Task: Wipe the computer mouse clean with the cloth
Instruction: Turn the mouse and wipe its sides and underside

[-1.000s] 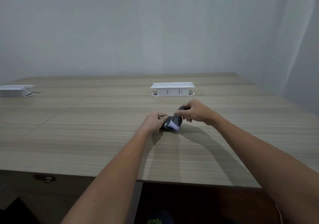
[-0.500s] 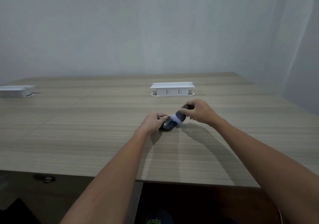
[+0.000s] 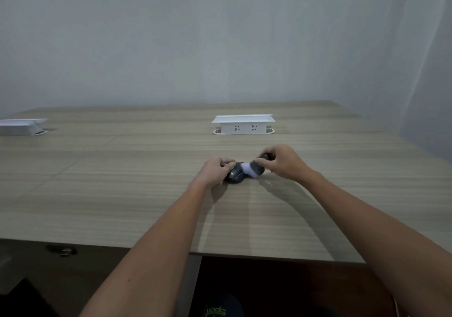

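Note:
A dark grey computer mouse (image 3: 235, 176) lies on the wooden table (image 3: 122, 182), a little beyond its middle. My left hand (image 3: 215, 171) grips the mouse from its left side and holds it down. My right hand (image 3: 281, 161) pinches a small cloth (image 3: 250, 170), white and dark grey, and presses it onto the mouse's right end. The far part of the mouse is hidden under the cloth and my fingers.
A white raised socket box (image 3: 243, 124) stands on the table just behind my hands. A second white box (image 3: 20, 126) sits at the far left. The near table edge (image 3: 244, 255) runs below my forearms, with dark floor beneath it.
My right hand has slid the cloth slightly away and to the right along the mouse. The left hand has kept its grip in the same place.

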Demonstrator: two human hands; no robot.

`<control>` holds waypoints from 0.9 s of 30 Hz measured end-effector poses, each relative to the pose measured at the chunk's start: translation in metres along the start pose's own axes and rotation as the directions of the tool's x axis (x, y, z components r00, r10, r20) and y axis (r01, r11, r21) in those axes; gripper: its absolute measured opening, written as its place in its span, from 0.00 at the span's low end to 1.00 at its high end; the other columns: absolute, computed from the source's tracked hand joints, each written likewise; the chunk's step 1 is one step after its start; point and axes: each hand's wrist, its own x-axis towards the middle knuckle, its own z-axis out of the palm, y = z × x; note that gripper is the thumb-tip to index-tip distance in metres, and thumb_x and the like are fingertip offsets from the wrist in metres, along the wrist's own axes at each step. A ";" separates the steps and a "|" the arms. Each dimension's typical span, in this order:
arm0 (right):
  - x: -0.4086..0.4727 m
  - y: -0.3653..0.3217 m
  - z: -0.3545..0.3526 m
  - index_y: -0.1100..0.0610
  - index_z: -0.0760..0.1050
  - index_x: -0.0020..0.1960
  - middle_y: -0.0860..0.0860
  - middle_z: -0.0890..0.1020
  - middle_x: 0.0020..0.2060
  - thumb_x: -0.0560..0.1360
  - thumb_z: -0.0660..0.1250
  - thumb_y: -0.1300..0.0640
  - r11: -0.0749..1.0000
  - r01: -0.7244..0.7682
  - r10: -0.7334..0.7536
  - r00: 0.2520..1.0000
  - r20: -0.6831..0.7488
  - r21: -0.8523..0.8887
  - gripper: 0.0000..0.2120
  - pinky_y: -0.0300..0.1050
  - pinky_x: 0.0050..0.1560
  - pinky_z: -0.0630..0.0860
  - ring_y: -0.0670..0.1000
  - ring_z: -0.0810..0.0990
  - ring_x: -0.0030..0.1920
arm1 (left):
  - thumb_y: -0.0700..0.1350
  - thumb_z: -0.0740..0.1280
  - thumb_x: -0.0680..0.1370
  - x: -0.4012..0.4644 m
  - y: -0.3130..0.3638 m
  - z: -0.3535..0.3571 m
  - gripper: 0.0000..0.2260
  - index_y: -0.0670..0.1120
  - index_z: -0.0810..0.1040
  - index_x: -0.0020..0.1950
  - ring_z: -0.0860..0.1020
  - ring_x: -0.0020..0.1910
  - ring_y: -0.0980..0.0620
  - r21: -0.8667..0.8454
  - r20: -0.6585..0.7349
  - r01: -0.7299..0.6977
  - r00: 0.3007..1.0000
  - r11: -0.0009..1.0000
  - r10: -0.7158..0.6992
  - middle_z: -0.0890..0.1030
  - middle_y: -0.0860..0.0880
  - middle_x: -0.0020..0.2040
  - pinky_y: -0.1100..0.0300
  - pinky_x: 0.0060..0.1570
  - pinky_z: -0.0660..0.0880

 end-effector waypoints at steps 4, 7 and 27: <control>0.000 -0.006 -0.002 0.56 0.87 0.47 0.49 0.86 0.37 0.74 0.72 0.54 0.994 0.021 -0.014 0.998 -0.065 0.104 0.07 0.37 0.39 0.76 0.47 0.82 0.37 | 0.47 0.65 0.81 -0.001 0.000 0.000 0.13 0.47 0.82 0.62 0.78 0.45 0.46 -0.016 0.004 0.006 1.000 1.000 -0.006 0.86 0.43 0.55 0.48 0.52 0.78; -0.002 -0.015 -0.003 0.57 0.86 0.49 0.51 0.84 0.33 0.75 0.72 0.53 0.978 -0.005 -0.035 0.981 0.190 0.208 0.08 0.39 0.34 0.76 0.45 0.78 0.29 | 0.46 0.65 0.81 -0.001 0.001 -0.001 0.13 0.46 0.82 0.63 0.79 0.49 0.49 -0.019 0.006 0.018 1.000 1.000 -0.018 0.85 0.45 0.56 0.53 0.54 0.77; -0.005 -0.012 -0.002 0.56 0.86 0.46 0.50 0.82 0.31 0.74 0.72 0.56 0.990 0.016 -0.030 0.995 0.100 0.138 0.06 0.36 0.33 0.71 0.42 0.75 0.29 | 0.47 0.65 0.81 0.003 -0.004 0.000 0.14 0.46 0.81 0.64 0.74 0.41 0.47 -0.062 0.010 0.039 0.999 0.997 -0.039 0.85 0.38 0.54 0.56 0.43 0.73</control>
